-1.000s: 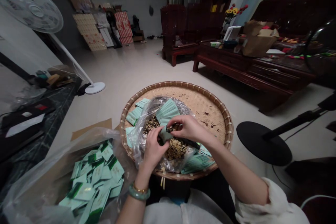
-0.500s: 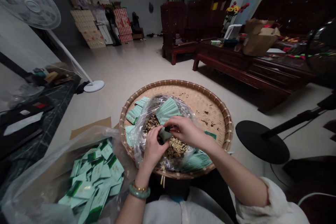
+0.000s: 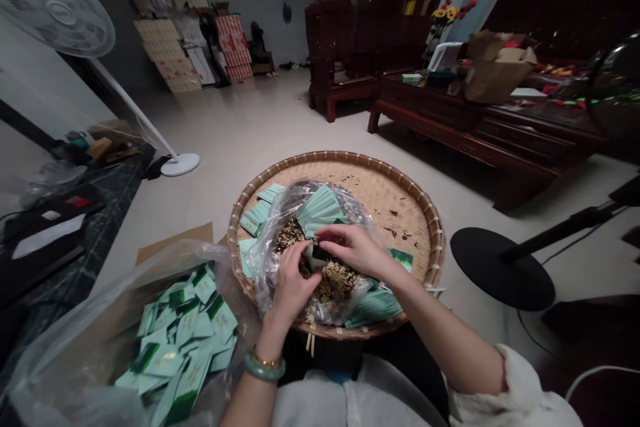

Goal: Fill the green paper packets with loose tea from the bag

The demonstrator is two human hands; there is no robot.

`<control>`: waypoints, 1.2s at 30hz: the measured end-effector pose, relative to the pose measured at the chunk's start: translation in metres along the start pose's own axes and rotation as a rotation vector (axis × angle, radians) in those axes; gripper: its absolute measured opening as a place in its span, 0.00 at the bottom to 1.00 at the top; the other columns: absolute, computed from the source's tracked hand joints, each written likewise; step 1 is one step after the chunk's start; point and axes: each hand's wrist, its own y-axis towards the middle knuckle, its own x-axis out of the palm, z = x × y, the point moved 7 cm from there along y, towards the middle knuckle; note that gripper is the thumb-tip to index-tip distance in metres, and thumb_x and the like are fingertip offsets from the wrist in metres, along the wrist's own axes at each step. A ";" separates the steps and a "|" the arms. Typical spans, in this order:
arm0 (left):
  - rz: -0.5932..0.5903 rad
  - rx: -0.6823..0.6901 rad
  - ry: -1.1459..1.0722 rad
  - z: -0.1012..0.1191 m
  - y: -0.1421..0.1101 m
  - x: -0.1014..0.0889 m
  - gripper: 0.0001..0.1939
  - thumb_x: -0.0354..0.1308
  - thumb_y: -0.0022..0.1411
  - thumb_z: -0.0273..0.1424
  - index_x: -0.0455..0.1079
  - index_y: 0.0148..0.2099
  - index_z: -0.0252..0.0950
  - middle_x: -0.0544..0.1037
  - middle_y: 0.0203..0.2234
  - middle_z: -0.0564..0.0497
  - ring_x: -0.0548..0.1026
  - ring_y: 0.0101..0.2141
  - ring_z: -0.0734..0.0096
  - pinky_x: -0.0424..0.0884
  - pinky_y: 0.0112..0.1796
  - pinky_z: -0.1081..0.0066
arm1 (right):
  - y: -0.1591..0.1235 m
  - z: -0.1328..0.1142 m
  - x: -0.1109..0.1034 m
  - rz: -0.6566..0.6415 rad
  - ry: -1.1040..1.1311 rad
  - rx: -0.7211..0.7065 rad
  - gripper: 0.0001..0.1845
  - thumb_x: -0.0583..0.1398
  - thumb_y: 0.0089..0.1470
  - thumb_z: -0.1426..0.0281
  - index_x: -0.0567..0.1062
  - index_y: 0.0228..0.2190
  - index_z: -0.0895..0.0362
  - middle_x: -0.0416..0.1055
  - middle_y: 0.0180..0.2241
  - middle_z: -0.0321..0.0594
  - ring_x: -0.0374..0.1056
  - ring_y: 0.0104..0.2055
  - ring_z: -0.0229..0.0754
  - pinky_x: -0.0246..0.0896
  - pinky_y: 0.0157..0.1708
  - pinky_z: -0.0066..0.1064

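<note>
Center: your left hand (image 3: 295,280), fingers curled round small pale packet (image 3: 315,255); your right hand (image 3: 353,250), fingertips at packet's top. Both above clear plastic bag (image 3: 273,240) holding dried, mixed pale-and-dark flakes (image 3: 339,280) and fanned mint-green packets (image 3: 320,208). Bag in round woven tray (image 3: 370,177), dark shreds on bare right part. Lower left: larger plastic bag (image 3: 75,347), many green packets (image 3: 185,327) inside. Your left wrist: jade bangle (image 3: 265,368). Upper left: white fan (image 3: 60,10). Upper right: dark wooden table (image 3: 440,110), torn-open cardboard box (image 3: 493,80) on top. Right: round black base (image 3: 500,270).
</note>
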 end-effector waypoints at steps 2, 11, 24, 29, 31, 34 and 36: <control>0.038 0.044 0.023 0.004 0.000 -0.005 0.24 0.59 0.51 0.22 0.64 0.51 0.38 0.73 0.45 0.45 0.70 0.47 0.59 0.69 0.48 0.56 | -0.005 -0.002 0.001 0.013 0.009 -0.010 0.12 0.62 0.50 0.71 0.76 0.39 0.57 0.76 0.35 0.41 0.71 0.34 0.40 0.67 0.34 0.30; 0.141 0.156 0.109 0.013 -0.003 -0.014 0.25 0.58 0.53 0.21 0.61 0.54 0.37 0.72 0.46 0.44 0.70 0.48 0.60 0.68 0.49 0.56 | -0.026 -0.023 -0.008 0.179 -0.129 -0.167 0.06 0.58 0.51 0.77 0.75 0.31 0.57 0.72 0.29 0.39 0.67 0.31 0.38 0.64 0.30 0.28; 0.007 -0.075 0.012 -0.002 -0.003 -0.004 0.26 0.60 0.52 0.27 0.63 0.54 0.38 0.73 0.45 0.44 0.72 0.45 0.60 0.71 0.43 0.61 | -0.023 -0.006 0.013 0.028 -0.421 -0.214 0.06 0.56 0.58 0.72 0.73 0.32 0.58 0.69 0.30 0.41 0.65 0.32 0.39 0.60 0.31 0.28; -0.115 -0.314 -0.231 -0.021 -0.004 -0.002 0.32 0.65 0.48 0.33 0.62 0.56 0.37 0.73 0.48 0.42 0.71 0.49 0.58 0.69 0.43 0.63 | -0.017 -0.004 -0.006 0.056 -0.322 -0.232 0.07 0.55 0.59 0.71 0.72 0.30 0.58 0.69 0.28 0.39 0.64 0.30 0.38 0.58 0.30 0.28; -0.140 -0.383 -0.393 -0.024 -0.002 -0.003 0.30 0.64 0.49 0.34 0.63 0.55 0.37 0.73 0.49 0.42 0.71 0.50 0.59 0.69 0.45 0.64 | -0.017 -0.006 -0.014 0.056 -0.279 -0.244 0.08 0.55 0.59 0.70 0.72 0.30 0.57 0.70 0.28 0.39 0.64 0.30 0.38 0.58 0.29 0.28; -0.147 -0.505 -0.613 -0.028 -0.002 -0.003 0.24 0.63 0.50 0.36 0.69 0.50 0.35 0.76 0.46 0.44 0.74 0.45 0.62 0.69 0.44 0.66 | -0.017 -0.012 -0.023 0.060 -0.206 -0.281 0.08 0.54 0.59 0.69 0.72 0.31 0.57 0.70 0.30 0.40 0.65 0.30 0.37 0.59 0.30 0.28; -0.137 -0.600 -0.698 -0.033 -0.005 -0.001 0.19 0.65 0.48 0.37 0.73 0.42 0.33 0.79 0.39 0.45 0.76 0.38 0.64 0.71 0.39 0.68 | -0.017 -0.013 -0.026 0.067 -0.169 -0.292 0.09 0.54 0.59 0.68 0.72 0.31 0.57 0.71 0.30 0.40 0.65 0.31 0.38 0.60 0.31 0.28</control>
